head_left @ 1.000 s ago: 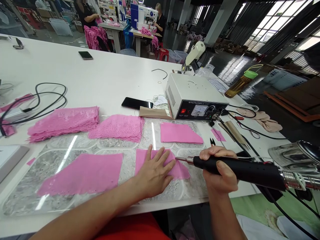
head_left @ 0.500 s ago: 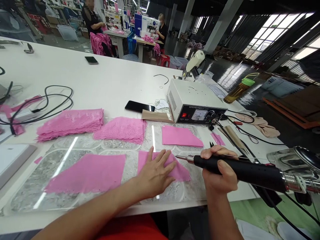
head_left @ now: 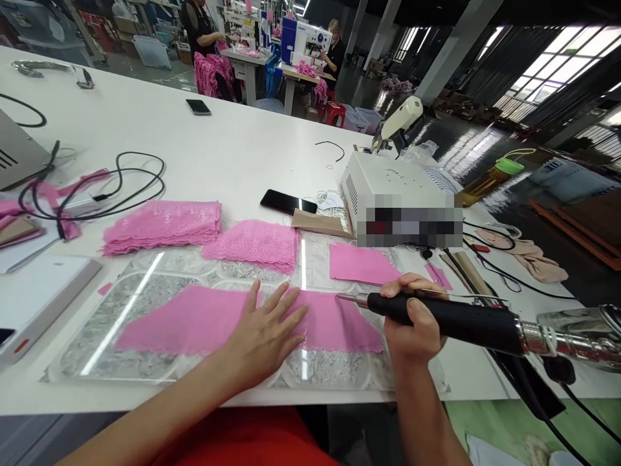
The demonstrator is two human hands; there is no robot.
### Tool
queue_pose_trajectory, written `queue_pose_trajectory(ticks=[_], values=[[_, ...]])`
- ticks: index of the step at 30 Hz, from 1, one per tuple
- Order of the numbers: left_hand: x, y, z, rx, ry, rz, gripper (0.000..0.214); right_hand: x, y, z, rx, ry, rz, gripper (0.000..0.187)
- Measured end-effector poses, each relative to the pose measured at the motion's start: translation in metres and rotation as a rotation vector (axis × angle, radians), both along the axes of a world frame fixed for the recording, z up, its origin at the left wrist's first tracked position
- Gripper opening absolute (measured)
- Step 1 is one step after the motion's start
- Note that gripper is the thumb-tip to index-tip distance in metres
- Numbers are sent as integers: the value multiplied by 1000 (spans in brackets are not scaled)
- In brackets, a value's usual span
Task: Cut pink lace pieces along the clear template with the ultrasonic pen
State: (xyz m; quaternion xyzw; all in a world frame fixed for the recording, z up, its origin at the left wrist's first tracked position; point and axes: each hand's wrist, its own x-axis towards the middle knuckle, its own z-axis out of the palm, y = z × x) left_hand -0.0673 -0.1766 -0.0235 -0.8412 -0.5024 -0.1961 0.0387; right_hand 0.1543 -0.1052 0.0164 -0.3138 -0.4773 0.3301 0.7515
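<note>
My left hand point(head_left: 269, 333) lies flat with fingers spread, over the inner ends of two pink fabric pieces. The left fabric piece point(head_left: 189, 320) extends out to its left. To its right is the right fabric piece point(head_left: 334, 323), with a raised fold near the middle. Whether the two pieces touch or overlap is hidden under the hand. My right hand point(head_left: 412, 317) is closed around the black handle of a handheld ultrasonic tool point(head_left: 466, 323). Its thin metal tip points left, at the upper edge of the right piece. Both pieces rest on a clear patterned mat point(head_left: 130, 310).
Behind the mat's front row lie lace stacks point(head_left: 162, 226) point(head_left: 255, 246) and a plain pink stack point(head_left: 361, 264). A control box point(head_left: 398, 188), cables point(head_left: 121, 181), a phone point(head_left: 288, 201) and a bottle point(head_left: 495, 181) stand around. Two people work at sewing machines point(head_left: 305, 45) beyond.
My left hand has slid left, from the right fabric piece to where the two pieces' inner ends lie. My right hand still holds the tool, its tip near the same edge. The view has shifted.
</note>
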Motion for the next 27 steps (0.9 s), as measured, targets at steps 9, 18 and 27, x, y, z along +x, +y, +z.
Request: queue_pose_trajectory(ticks=[9, 18, 27], values=[[-2, -1, -7, -38, 11, 18, 39, -5, 0, -3, -24, -8, 8, 16], [-3, -1, -7, -20, 23, 22, 41, -6, 2, -3, -24, -7, -5, 15], [-4, -2, -7, -39, 23, 23, 43, -6, 1, -3, -33, -38, 5, 10]])
